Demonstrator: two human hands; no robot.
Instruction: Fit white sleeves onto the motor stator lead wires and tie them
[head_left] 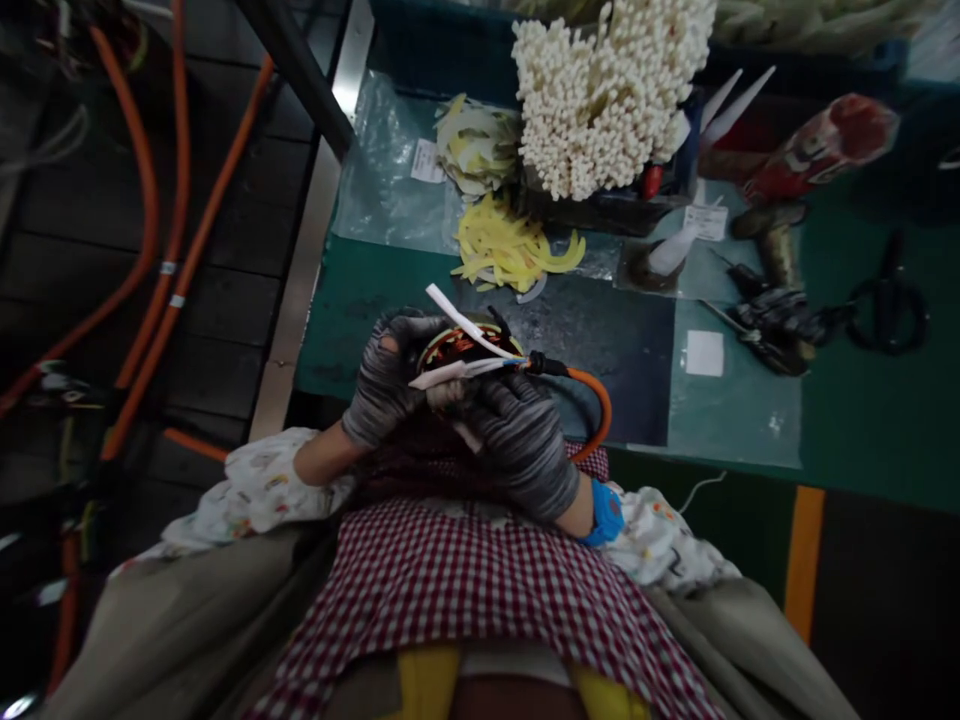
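Observation:
A copper-wound motor stator [459,347] sits between my hands, just above my lap, with a black and orange cable [586,395] running from it to the right. My left hand [390,378], in a grey striped glove with a torn fingertip, grips the stator's left side. My right hand [519,445], gloved the same way with a blue band at the wrist, holds its near side. White insulating strips [465,368] stick out across the windings, and my right fingers pinch near them. The stator's underside is hidden by my hands.
Ahead lies a green workbench [862,430] with a black mat, yellow strips [510,245], a dense bundle of white sleeves [607,90], black scissors [889,298] and a black hand tool [776,320]. Orange cables [154,240] run along the dark floor to the left.

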